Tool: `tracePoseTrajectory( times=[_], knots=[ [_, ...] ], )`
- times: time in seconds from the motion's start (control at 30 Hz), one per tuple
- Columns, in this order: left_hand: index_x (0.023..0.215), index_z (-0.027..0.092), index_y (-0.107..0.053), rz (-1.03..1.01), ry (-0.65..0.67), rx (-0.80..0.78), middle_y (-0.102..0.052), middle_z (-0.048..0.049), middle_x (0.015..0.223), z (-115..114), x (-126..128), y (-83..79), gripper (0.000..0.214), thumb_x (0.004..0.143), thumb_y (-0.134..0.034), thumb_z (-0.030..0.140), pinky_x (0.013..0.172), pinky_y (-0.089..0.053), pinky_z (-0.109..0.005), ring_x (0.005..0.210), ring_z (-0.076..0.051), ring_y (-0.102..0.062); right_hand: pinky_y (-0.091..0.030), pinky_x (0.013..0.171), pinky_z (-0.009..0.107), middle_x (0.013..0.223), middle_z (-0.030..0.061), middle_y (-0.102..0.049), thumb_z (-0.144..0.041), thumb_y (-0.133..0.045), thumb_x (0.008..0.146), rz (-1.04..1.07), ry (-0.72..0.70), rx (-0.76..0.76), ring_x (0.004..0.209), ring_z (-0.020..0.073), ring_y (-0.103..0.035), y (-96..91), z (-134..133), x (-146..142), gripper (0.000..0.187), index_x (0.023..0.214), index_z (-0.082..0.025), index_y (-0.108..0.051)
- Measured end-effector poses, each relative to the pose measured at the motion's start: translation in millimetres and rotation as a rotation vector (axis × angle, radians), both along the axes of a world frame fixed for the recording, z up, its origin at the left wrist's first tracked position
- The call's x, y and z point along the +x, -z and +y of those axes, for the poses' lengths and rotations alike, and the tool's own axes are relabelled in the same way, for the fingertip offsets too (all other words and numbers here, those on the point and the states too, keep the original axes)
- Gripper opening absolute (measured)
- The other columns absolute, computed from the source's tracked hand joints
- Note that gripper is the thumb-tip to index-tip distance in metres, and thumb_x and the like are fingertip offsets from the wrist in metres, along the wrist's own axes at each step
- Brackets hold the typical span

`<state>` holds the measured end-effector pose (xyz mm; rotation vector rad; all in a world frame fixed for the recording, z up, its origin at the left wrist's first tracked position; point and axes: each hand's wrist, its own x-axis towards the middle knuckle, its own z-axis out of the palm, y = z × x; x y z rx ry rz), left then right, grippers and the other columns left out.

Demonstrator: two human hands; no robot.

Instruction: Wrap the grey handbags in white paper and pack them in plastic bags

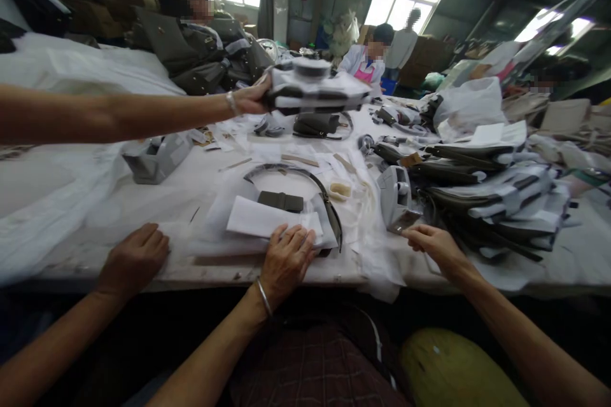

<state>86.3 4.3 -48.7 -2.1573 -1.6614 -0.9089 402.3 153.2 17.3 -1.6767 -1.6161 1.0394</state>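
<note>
My left hand (289,259), with a metal bangle at its wrist, lies flat with fingers stretched over a folded white paper (252,219). Beneath the paper is a dark olive bag (280,201) on white wrapping sheet, its strap (329,203) curving around to the right. My right hand (436,248) is closed in a pinch at the front of a grey tape dispenser (394,194), apparently on the tape's end; the strip itself is hard to make out. The dispenser stands right of the bag.
A co-worker's hand (255,96) holds a blurred wrapped bag (319,90) over the table; another hand (138,257) rests at the left edge. Another tape dispenser (157,156) stands left. Stacked wrapped bags (496,197) fill the right. People work across the table.
</note>
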Motion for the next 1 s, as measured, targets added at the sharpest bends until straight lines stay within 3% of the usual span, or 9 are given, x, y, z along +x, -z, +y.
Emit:
tracePoseTrajectory(
  times=[0.07, 0.2, 0.33, 0.47, 0.63, 0.73, 0.83, 0.93, 1.0],
  knots=[
    [0.124, 0.017, -0.057, -0.004, -0.004, 0.004, -0.069, -0.0088, 0.115, -0.1, 0.1, 0.6, 0.030, 0.096, -0.059, 0.027, 0.105, -0.038, -0.048, 0.115, -0.025, -0.061, -0.043, 0.061, 0.029, 0.063, 0.0033, -0.064, -0.047, -0.071, 0.068, -0.057, -0.346, 0.005, 0.063, 0.0172, -0.056, -25.2, -4.1, -35.4, 0.028, 0.065, -0.019, -0.070],
    [0.125, 0.018, -0.057, -0.004, -0.016, 0.006, -0.069, -0.0088, 0.115, -0.6, 0.4, 0.0, 0.029, 0.097, -0.058, 0.027, 0.105, -0.038, -0.047, 0.116, -0.024, -0.061, -0.040, 0.057, 0.025, 0.066, -0.0013, -0.066, -0.039, -0.068, 0.075, -0.205, -0.961, -0.017, 0.062, 0.0147, -0.056, -69.1, -3.0, -128.8, 0.019, 0.073, -0.021, -0.073],
    [0.125, 0.018, -0.057, -0.008, -0.018, 0.024, -0.069, -0.0088, 0.115, -1.0, 0.7, -2.3, 0.027, 0.099, -0.053, 0.025, 0.103, -0.040, -0.047, 0.115, -0.025, -0.061, -0.035, 0.052, 0.023, 0.060, -0.0058, -0.065, -0.026, -0.070, 0.070, -0.476, -1.284, 0.087, 0.056, 0.0115, -0.054, -81.6, 10.9, -202.7, 0.005, 0.067, -0.024, -0.074],
    [0.126, 0.016, -0.056, -0.013, -0.012, 0.017, -0.069, -0.0093, 0.114, -1.2, 0.4, -2.8, 0.028, 0.100, -0.050, 0.025, 0.103, -0.039, -0.048, 0.115, -0.026, -0.060, -0.031, 0.047, 0.023, 0.047, -0.0087, -0.059, -0.020, -0.076, 0.060, -0.727, -1.423, 0.045, 0.046, 0.0094, -0.049, -66.8, 28.1, -246.6, 0.006, 0.058, -0.024, -0.072],
    [0.124, 0.015, -0.057, -0.015, -0.024, 0.014, -0.069, -0.0092, 0.113, -0.6, 0.7, -0.9, 0.027, 0.099, -0.051, 0.022, 0.103, -0.039, -0.048, 0.114, -0.026, -0.060, -0.034, 0.049, 0.024, 0.039, -0.0105, -0.051, -0.017, -0.088, 0.036, -0.829, -1.520, 0.012, 0.041, 0.0102, -0.047, -37.9, 39.5, -280.9, 0.027, 0.045, -0.024, -0.064],
    [0.123, 0.015, -0.058, -0.022, -0.024, 0.016, -0.069, -0.0093, 0.112, 0.0, 0.8, -0.7, 0.026, 0.099, -0.050, 0.022, 0.102, -0.039, -0.047, 0.113, -0.025, -0.060, -0.037, 0.063, 0.026, 0.039, -0.0078, -0.049, -0.027, -0.091, 0.044, -0.862, -1.552, 0.194, 0.054, 0.0134, -0.055, -27.9, 40.4, -290.8, 0.037, 0.039, -0.024, -0.055],
    [0.123, 0.015, -0.057, -0.031, -0.024, 0.016, -0.069, -0.0092, 0.112, 0.5, 0.6, -1.1, 0.026, 0.099, -0.050, 0.023, 0.102, -0.039, -0.047, 0.112, -0.025, -0.060, -0.036, 0.075, 0.027, 0.046, -0.0039, -0.054, -0.038, -0.091, 0.055, -0.835, -1.573, 0.413, 0.071, 0.0164, -0.062, -30.8, 46.7, -288.3, 0.047, 0.041, -0.021, -0.049],
    [0.123, 0.015, -0.058, -0.034, -0.022, 0.022, -0.069, -0.0091, 0.111, 0.8, 0.5, -0.6, 0.026, 0.099, -0.050, 0.023, 0.102, -0.039, -0.047, 0.112, -0.025, -0.060, -0.035, 0.077, 0.027, 0.070, -0.0008, -0.068, -0.037, -0.094, 0.052, -0.887, -1.552, 0.538, 0.079, 0.0179, -0.063, -42.5, 60.8, -272.9, 0.035, 0.062, -0.021, -0.065],
    [0.123, 0.015, -0.058, -0.028, -0.016, 0.022, -0.068, -0.0090, 0.111, 1.0, 0.6, 0.3, 0.026, 0.099, -0.051, 0.023, 0.102, -0.039, -0.048, 0.113, -0.025, -0.060, -0.036, 0.074, 0.026, 0.086, 0.0005, -0.071, -0.037, -0.091, 0.059, -0.899, -1.432, 0.550, 0.081, 0.0177, -0.063, -47.5, 69.5, -258.9, 0.034, 0.082, -0.023, -0.071]
  ],
)
